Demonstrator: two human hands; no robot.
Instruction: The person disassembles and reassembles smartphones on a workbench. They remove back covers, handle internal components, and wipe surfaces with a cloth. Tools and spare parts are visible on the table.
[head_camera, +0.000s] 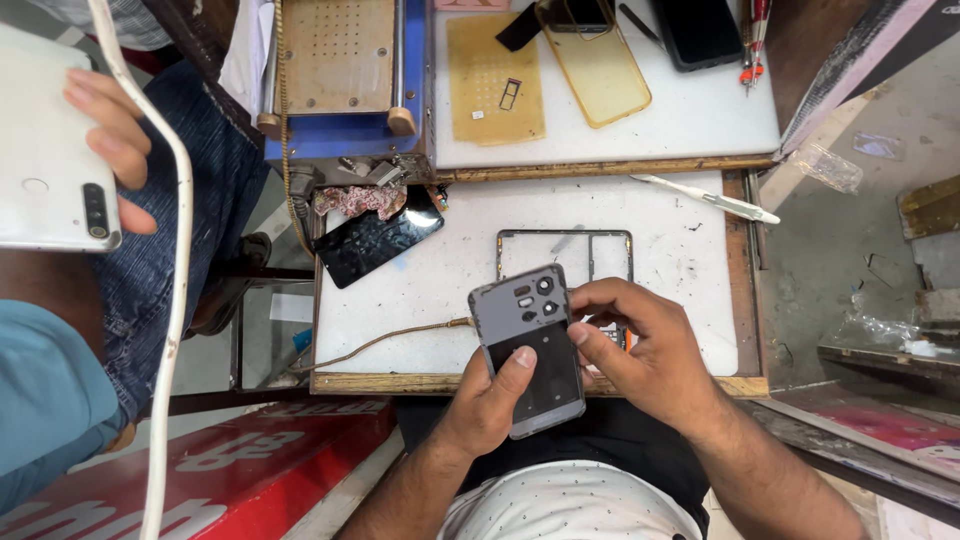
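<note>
A grey phone (530, 350) with its back and camera cluster facing up is held over the near edge of the white work mat (450, 270). My left hand (490, 400) grips its lower half, thumb pressed on the dark panel. My right hand (640, 350) holds its right side, fingertips at the upper edge by the cameras. Behind the phone, a thin dark phone frame (565, 240) lies flat on the mat.
A cracked black screen panel (375, 240) lies at the mat's left; a white tool (710, 200) at its right. Farther back: a blue heating plate machine (340, 70), yellowed clear case (600, 70), dark phone (700, 30). Another person's hand (110, 130) holds a white phone (45, 150) at left.
</note>
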